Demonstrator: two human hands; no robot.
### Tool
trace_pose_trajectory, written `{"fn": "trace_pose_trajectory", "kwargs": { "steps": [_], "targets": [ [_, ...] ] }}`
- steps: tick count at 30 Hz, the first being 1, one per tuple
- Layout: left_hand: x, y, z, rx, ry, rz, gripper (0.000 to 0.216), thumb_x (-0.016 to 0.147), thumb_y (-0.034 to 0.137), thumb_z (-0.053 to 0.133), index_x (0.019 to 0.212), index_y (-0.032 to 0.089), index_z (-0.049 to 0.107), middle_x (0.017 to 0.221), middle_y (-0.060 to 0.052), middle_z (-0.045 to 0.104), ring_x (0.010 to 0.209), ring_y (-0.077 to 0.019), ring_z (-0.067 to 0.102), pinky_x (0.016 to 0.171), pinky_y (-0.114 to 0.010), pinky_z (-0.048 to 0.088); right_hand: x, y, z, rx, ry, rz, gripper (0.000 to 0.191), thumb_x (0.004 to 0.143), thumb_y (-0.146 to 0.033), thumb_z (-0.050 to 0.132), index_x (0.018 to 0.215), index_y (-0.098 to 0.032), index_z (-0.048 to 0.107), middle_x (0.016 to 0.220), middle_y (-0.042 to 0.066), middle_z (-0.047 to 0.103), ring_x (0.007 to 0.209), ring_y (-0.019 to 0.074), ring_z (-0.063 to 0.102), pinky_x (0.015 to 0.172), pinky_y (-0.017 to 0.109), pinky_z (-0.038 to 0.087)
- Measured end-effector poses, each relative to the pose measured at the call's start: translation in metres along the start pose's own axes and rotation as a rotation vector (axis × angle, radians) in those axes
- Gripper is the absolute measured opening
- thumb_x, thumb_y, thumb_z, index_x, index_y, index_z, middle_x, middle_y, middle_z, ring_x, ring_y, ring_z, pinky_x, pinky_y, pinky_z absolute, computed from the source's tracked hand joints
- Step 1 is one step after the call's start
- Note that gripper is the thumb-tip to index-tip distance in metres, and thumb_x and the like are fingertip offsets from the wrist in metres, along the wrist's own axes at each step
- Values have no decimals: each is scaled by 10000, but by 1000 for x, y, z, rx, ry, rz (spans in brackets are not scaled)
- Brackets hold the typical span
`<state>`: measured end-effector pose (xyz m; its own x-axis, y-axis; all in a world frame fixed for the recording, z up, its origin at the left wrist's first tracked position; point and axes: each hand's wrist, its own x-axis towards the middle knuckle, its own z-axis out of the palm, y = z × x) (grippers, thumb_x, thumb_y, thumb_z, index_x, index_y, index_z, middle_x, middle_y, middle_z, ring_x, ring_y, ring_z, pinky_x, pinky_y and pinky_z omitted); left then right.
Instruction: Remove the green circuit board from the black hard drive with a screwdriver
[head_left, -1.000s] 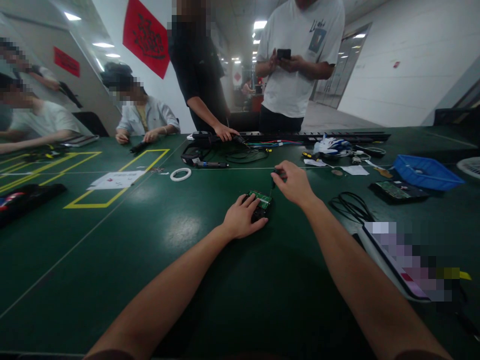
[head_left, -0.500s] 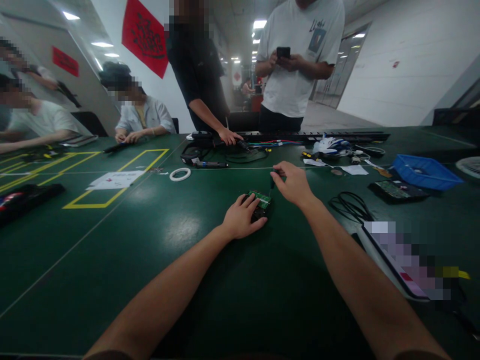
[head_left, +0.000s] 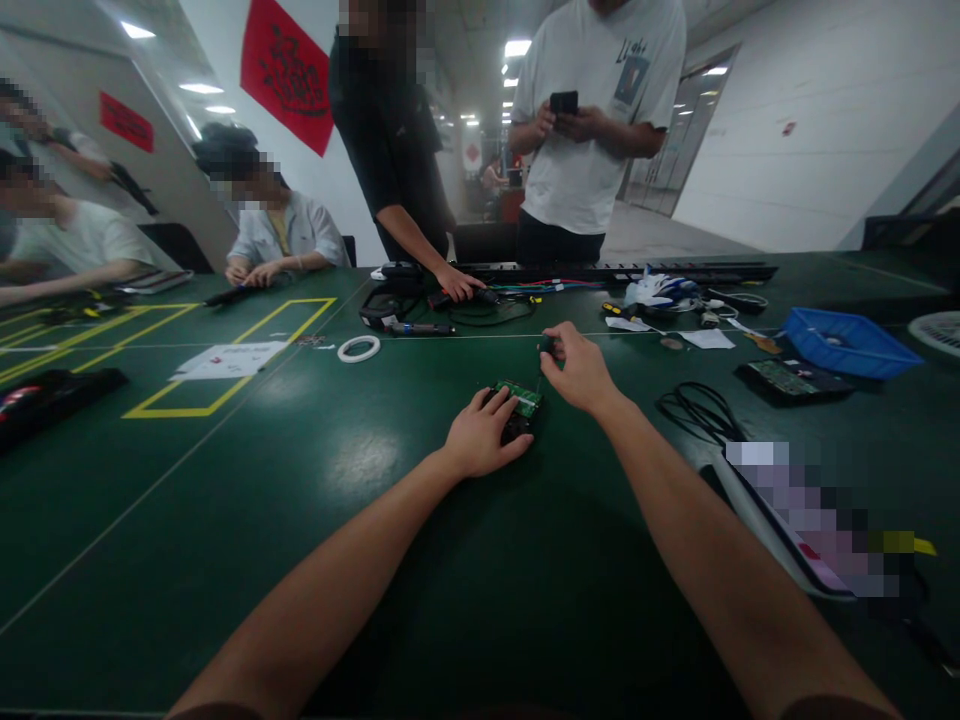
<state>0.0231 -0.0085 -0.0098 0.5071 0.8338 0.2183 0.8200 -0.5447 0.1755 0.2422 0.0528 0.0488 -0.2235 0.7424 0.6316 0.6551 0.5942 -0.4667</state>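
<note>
My left hand (head_left: 486, 435) lies over a small black unit with a green circuit board (head_left: 527, 399) on top, on the green table. Its fingers rest across the board and its thumb lies along the near side, holding the unit down. Much of the unit is hidden under the hand. Just above the board's right edge, my right hand (head_left: 576, 362) pinches the dark handle of a small screwdriver (head_left: 546, 345). The thin shaft points down at the board's right edge; whether its tip touches a screw I cannot tell.
A white tape ring (head_left: 359, 349) lies to the left, with a dark tool (head_left: 420, 329) behind it. To the right are a black cable (head_left: 701, 412), another circuit board (head_left: 795, 377), a blue tray (head_left: 851, 345) and a screen device (head_left: 795, 520). Across the table, a co-worker's hand (head_left: 457, 284) touches dark equipment.
My right hand has shifted slightly, its fingers turned around the screwdriver handle, which now sits higher with more shaft showing. My left hand stays on the circuit board.
</note>
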Motion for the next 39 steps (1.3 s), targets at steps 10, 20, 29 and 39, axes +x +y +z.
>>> {"fn": "trace_pose_trajectory", "kwargs": {
  "steps": [10,20,29,39],
  "targets": [
    [0,2,1,0,7,-8,791,907,707,468,1535,228,417,1618,-61,368,1485,-386,281,1172,-523,361,1,0,-6,-170,28,-21,258,897,-311,624,1136,-223,582,997,103,666,889,275,632,821,429,507],
    [0,1,0,8,-1,-3,805,916,721,428,1543,215,406,1619,-71,367,1487,-392,279,1165,-530,367,3,-1,-4,-120,40,-18,237,868,-248,615,1094,-211,559,1009,112,666,884,280,634,786,411,509],
    [0,0,2,0,1,-10,802,912,720,440,1544,227,404,1618,-67,369,1490,-393,272,1169,-539,358,1,-11,-8,-195,37,-42,162,939,-297,534,1077,-222,570,1041,123,630,958,299,597,855,441,471],
    [0,1,1,8,4,-12,786,913,696,462,1536,219,417,1614,-70,375,1487,-389,280,1176,-529,351,1,-8,-7,-204,45,-41,164,936,-344,562,1048,-225,555,995,110,640,908,284,601,810,419,473]
  ]
}}
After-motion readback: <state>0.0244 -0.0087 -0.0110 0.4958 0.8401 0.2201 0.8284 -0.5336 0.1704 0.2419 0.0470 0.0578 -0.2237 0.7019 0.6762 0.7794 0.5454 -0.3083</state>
